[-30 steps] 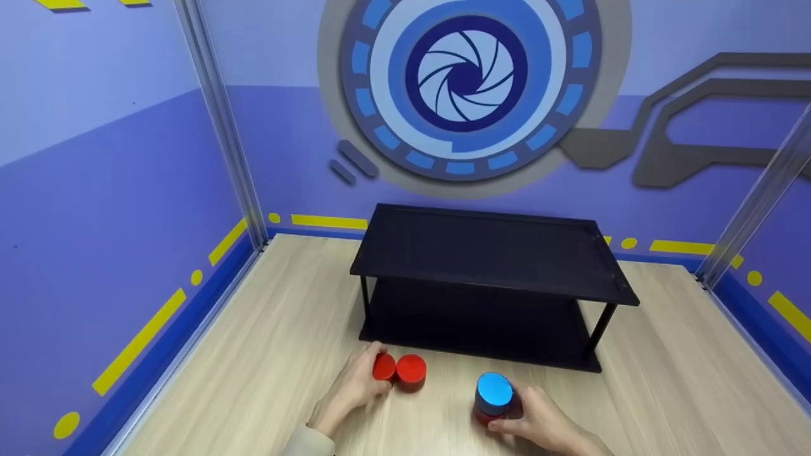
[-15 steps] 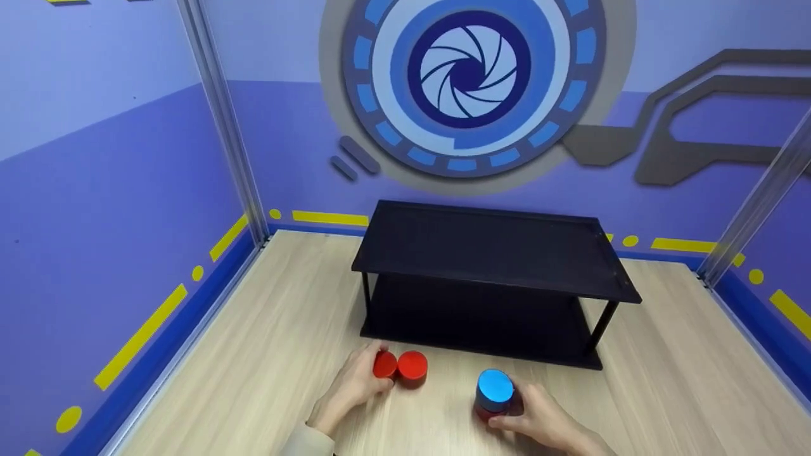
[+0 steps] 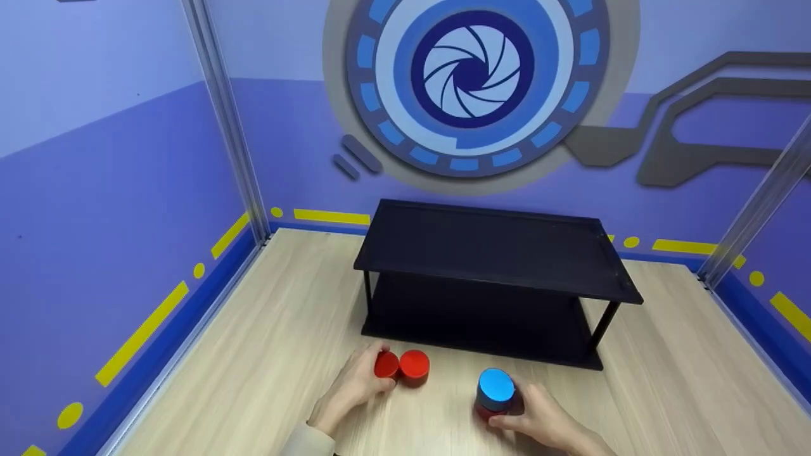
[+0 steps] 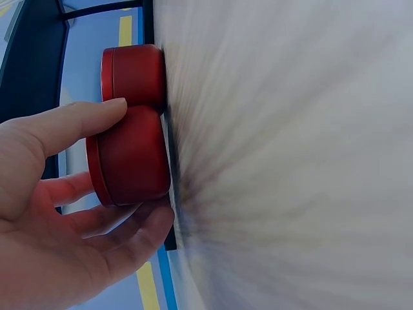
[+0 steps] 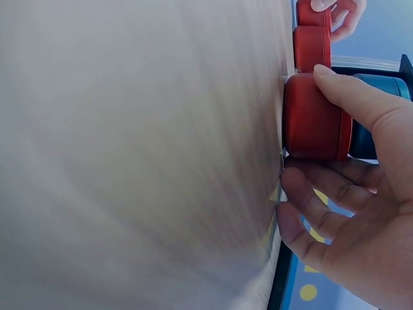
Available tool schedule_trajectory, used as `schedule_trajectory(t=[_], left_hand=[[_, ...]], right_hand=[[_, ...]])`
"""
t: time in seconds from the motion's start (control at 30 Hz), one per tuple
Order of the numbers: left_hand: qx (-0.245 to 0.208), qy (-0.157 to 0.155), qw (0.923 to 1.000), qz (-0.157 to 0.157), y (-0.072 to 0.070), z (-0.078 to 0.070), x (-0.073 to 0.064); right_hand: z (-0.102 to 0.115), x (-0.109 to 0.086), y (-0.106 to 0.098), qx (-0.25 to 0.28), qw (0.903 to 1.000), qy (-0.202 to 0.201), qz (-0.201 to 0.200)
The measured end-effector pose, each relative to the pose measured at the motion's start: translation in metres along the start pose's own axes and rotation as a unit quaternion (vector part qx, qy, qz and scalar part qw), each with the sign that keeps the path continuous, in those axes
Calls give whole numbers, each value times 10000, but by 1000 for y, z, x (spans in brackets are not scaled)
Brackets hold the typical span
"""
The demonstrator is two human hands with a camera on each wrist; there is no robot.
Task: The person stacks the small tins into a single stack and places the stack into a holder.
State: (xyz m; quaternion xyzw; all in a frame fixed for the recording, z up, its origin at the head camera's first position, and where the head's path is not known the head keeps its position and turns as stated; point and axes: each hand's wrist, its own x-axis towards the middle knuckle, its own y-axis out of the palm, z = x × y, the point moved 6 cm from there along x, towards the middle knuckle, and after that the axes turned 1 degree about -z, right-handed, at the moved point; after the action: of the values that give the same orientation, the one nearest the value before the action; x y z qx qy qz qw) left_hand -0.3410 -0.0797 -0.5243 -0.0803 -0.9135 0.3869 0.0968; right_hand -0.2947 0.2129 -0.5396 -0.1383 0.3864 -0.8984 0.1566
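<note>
Two round red tins stand side by side in front of the black shelf. My left hand (image 3: pixel 355 382) holds the left red tin (image 4: pixel 132 158) between thumb and fingers, with the thumb near the seam between the pair. Its neighbour, the other red tin (image 3: pixel 415 366), stands upright on the table close against it. Further right, a blue tin (image 3: pixel 496 385) sits on top of a third red tin (image 5: pixel 315 117). My right hand (image 3: pixel 542 413) grips this stack low down, thumb and fingers around the red tin at its base.
A black two-tier shelf (image 3: pixel 500 247) stands behind the tins, its front edge close to the red pair. The wooden table (image 3: pixel 266 329) is enclosed by blue-purple panels (image 3: pixel 127 209) at the back and sides, with metal corner posts (image 3: pixel 231 126).
The head view has shifted slightly, so the scene sits a little higher and further right. Both hands and the tins keep their places on the table.
</note>
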Motion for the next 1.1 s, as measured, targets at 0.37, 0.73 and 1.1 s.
schedule_trajectory(t=[0.37, 0.73, 1.1], left_hand=[[-192, -61, 9997, 143, 0, 0, 1], [-189, -21, 9995, 264, 1, -4, 0], [1, 156, 9996, 247, 5, -4, -3]], right_hand=[[-2, 2, 0, 70, 9999, 77, -36], [-1, 3, -2, -23, 9997, 189, -170], [2, 0, 1, -153, 9994, -108, -291]])
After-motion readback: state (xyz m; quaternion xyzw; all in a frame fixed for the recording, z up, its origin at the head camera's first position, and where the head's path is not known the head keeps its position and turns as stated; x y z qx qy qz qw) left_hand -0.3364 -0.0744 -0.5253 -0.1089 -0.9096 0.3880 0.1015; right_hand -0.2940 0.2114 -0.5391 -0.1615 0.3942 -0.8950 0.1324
